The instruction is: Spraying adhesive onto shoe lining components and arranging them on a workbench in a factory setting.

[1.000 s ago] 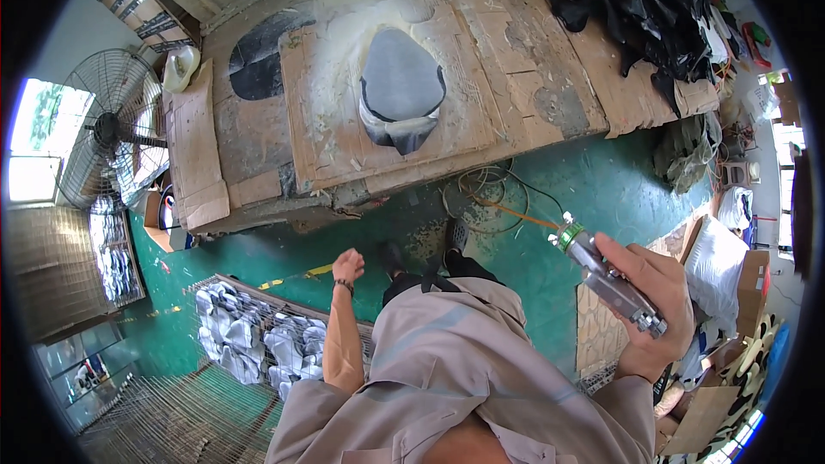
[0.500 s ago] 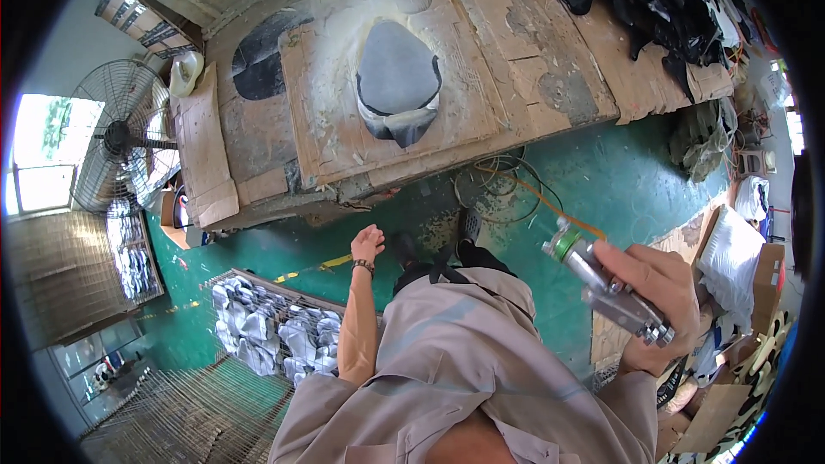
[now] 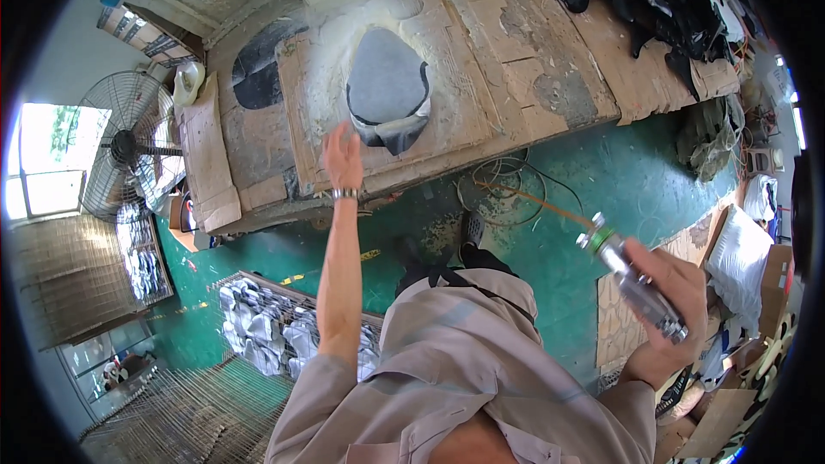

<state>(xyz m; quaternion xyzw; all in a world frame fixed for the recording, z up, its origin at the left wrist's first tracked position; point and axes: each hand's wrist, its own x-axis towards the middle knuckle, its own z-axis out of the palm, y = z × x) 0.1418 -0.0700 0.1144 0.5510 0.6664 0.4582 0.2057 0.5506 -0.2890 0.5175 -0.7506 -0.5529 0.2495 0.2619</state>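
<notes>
A grey teardrop-shaped pad with black edging lies on the cardboard-covered bench, dark folded flaps showing at its near end. My left hand reaches over the bench's near edge, just left of those flaps. Its fingers are stretched out and hold nothing. Off to the right, above the floor, my right hand is wrapped round a metal spray gun with a green ring near its nozzle end. An orange hose runs across the floor toward the gun; where it joins cannot be made out.
Pale overspray coats the bench cardboard around the pad. Black sheet pieces are heaped at the bench's far right. A wire-caged fan stands at left. Grey shaped pieces lie on a rack at lower left. Coiled hose lies under the bench edge.
My left hand has risen from beside my body to the bench near the pad, its fingers straightening. My right hand has shifted slightly right and down with the spray gun.
</notes>
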